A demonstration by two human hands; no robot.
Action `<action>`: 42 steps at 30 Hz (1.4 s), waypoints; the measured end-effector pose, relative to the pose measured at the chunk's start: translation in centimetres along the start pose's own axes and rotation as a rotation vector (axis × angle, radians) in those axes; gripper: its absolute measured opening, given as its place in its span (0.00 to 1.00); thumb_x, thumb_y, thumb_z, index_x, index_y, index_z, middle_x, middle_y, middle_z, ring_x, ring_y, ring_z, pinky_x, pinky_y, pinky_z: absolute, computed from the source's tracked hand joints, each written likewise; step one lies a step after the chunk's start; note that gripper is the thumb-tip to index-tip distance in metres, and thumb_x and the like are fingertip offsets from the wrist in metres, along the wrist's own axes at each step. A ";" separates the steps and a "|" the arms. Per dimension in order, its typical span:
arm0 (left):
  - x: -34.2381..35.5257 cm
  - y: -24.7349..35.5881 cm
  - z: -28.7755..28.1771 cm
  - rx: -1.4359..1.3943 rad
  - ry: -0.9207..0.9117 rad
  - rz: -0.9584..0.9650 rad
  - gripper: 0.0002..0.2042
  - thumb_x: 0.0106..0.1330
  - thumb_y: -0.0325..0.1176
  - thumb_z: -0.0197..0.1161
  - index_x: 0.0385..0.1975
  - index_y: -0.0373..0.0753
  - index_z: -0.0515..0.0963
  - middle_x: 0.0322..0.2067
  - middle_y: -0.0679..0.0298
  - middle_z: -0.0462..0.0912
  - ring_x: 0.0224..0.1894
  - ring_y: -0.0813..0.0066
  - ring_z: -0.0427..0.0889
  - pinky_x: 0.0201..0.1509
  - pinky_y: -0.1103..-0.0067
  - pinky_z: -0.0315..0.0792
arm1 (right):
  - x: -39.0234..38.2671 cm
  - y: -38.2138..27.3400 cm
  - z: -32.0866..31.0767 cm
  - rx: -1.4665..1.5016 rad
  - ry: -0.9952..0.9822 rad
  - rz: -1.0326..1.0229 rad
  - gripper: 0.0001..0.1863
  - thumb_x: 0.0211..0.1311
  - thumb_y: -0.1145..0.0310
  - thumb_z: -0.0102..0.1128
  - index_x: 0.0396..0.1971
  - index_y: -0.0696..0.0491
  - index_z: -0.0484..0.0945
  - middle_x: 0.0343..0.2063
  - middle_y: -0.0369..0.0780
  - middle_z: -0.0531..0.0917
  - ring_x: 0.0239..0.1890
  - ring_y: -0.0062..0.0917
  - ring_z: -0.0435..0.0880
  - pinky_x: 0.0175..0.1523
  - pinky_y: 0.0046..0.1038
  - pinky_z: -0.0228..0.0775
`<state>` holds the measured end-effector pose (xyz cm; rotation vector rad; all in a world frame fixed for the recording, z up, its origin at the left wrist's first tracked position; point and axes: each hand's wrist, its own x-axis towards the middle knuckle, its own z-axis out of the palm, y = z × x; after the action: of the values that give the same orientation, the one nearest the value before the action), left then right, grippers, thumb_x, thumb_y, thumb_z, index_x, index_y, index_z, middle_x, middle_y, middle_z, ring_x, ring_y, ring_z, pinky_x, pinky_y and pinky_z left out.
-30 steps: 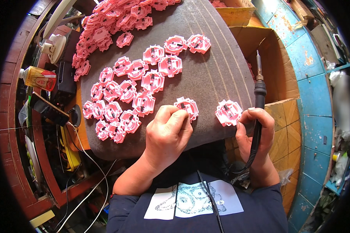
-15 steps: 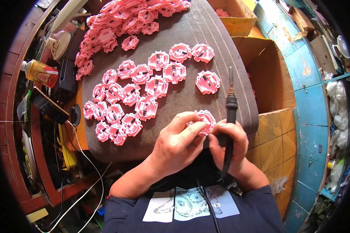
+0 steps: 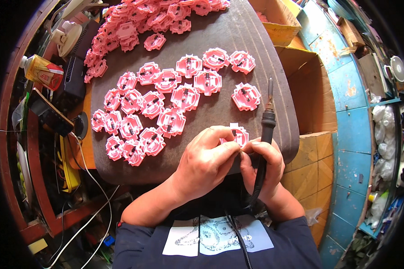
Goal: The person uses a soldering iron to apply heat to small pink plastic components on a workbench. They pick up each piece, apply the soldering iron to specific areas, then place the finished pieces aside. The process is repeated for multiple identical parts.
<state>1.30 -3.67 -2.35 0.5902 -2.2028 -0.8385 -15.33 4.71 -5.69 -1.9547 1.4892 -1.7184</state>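
Observation:
A pink plastic part (image 3: 241, 136) is pinched in my left hand (image 3: 205, 157), at the near edge of the dark table. My left thumb and forefinger partly cover it. In my right hand (image 3: 265, 168) a soldering iron (image 3: 268, 123) with a black handle is held upright, its metal tip pointing away from me. The thumb and forefinger of that hand meet my left fingertips just below the part; whether they pinch something small there is hidden. Just beyond, a single pink part (image 3: 246, 97) with black pieces inside lies apart from several similar parts (image 3: 172, 122) at left.
A large heap of pink parts (image 3: 125, 31) covers the table's far left. Cardboard boxes (image 3: 316, 96) stand along its right side, before a blue tiled surface (image 3: 357, 130). At left are a bottle (image 3: 44, 73), a black device (image 3: 75, 78) and white cables (image 3: 104, 193).
The pink part has turned in my left fingers, and one edge now sticks up. My fingertips have come together just below it. The soldering iron stays in my right hand.

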 end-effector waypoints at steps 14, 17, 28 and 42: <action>-0.1 -0.1 0.3 0.024 0.047 -0.028 0.10 0.60 0.19 0.72 0.41 0.33 0.83 0.40 0.54 0.83 0.40 0.53 0.85 0.44 0.66 0.80 | 0.2 -0.6 -0.8 -0.211 -0.087 -0.193 0.21 0.68 0.79 0.67 0.55 0.54 0.67 0.44 0.52 0.87 0.36 0.41 0.86 0.42 0.41 0.81; -0.2 -0.1 0.5 0.019 0.039 -0.032 0.09 0.63 0.23 0.70 0.41 0.33 0.81 0.41 0.53 0.81 0.42 0.50 0.84 0.47 0.63 0.79 | 0.2 -0.6 -0.7 -0.213 -0.081 -0.190 0.21 0.67 0.79 0.67 0.56 0.54 0.69 0.44 0.52 0.87 0.36 0.41 0.85 0.42 0.40 0.80; -0.1 0.5 0.5 0.137 0.064 -0.008 0.11 0.57 0.19 0.73 0.39 0.34 0.84 0.36 0.55 0.83 0.38 0.54 0.85 0.42 0.67 0.80 | -0.9 -1.3 -6.2 -0.087 -0.120 -0.211 0.43 0.71 0.35 0.61 0.66 0.60 0.69 0.40 0.50 0.86 0.35 0.41 0.85 0.40 0.40 0.78; 0.0 1.3 0.8 0.286 0.045 0.047 0.11 0.55 0.19 0.71 0.38 0.34 0.82 0.38 0.56 0.80 0.37 0.55 0.82 0.41 0.66 0.78 | -2.4 -3.8 -7.6 -0.075 -0.161 -0.136 0.16 0.55 0.74 0.70 0.45 0.57 0.82 0.30 0.42 0.81 0.25 0.32 0.79 0.28 0.31 0.72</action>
<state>0.48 -2.47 -1.85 0.6830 -2.3030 -0.4839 -19.07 11.96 -2.29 -2.2208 1.4153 -1.5314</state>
